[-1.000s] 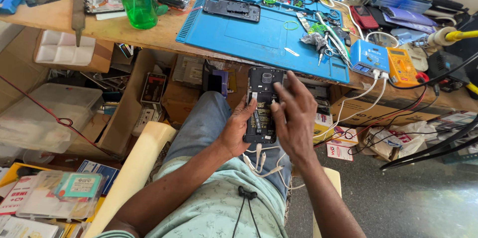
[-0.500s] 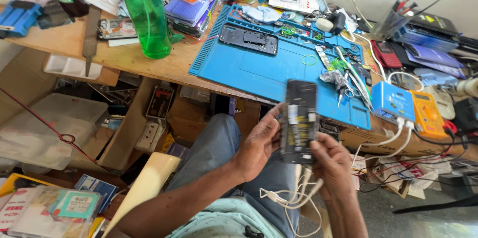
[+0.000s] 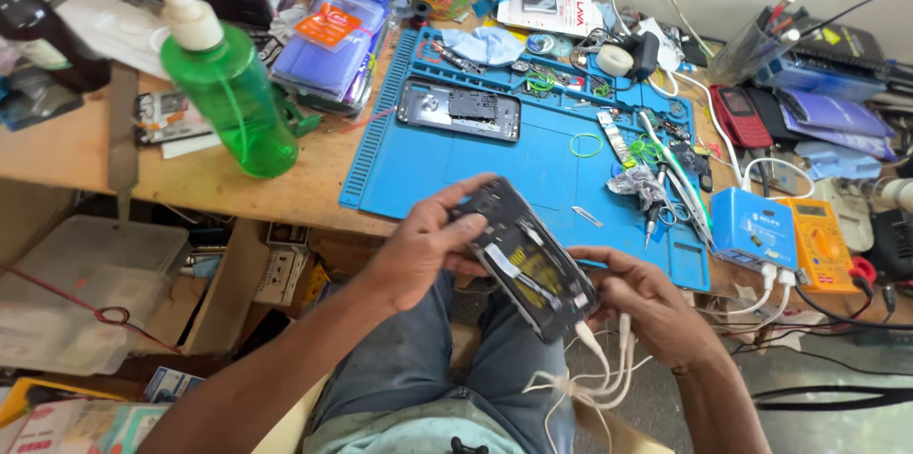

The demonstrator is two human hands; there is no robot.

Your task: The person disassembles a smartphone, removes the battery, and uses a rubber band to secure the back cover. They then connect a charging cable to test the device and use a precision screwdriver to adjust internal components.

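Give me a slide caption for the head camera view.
Two hands, left hand and right hand, hold an opened phone with white cables above a blue mat.

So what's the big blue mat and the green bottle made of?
The blue mat looks like rubbery silicone: matte, with moulded ridges and little compartments along its edges. The green bottle looks like clear-tinted plastic, shiny and see-through, with a white plastic pump top. The table under both seems to be bare, worn wood.

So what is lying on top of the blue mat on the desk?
On the blue mat lie a dark phone frame, a green rubber ring, tweezers and small tools. The opened phone in both hands covers its near edge.
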